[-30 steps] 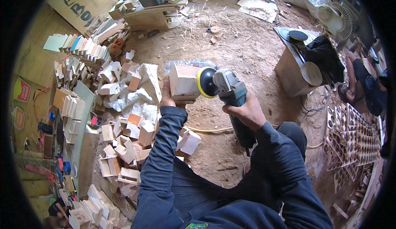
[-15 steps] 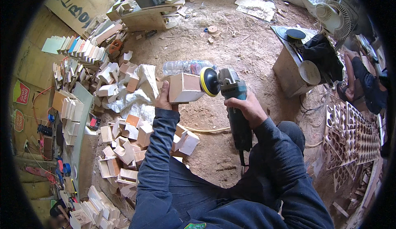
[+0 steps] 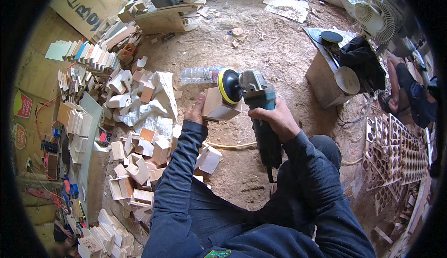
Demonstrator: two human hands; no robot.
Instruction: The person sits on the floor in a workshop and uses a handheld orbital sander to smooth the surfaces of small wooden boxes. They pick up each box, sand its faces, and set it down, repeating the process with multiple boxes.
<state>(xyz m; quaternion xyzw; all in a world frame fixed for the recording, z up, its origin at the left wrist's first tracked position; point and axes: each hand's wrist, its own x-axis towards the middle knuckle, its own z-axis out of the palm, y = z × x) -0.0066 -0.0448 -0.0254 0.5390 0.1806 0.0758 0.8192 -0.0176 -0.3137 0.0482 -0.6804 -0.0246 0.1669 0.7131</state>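
Fingers of the left hand (image 3: 196,110) hold a small wooden box (image 3: 222,111) by its left end, the thumb lying along the side and the other fingertips hidden from view. The right hand (image 3: 280,124) is wrapped around the dark teal body of an angle grinder (image 3: 267,141), its thumb reaching across toward the left. The grinder's round black backing pad (image 3: 231,85), edged in yellow, overlaps the box's upper right part; whether it touches the wood cannot be told from this angle. The box is held up in front of the person, above the dusty floor (image 3: 242,174).

Just beyond it a clear plastic bottle (image 3: 198,75) lies on its side. To the left, a crumpled white sack (image 3: 158,100) is near a heap of similar wooden boxes (image 3: 139,169). At the right are a wooden stand (image 3: 321,88), a fan (image 3: 375,20) and panels with round holes (image 3: 396,151).
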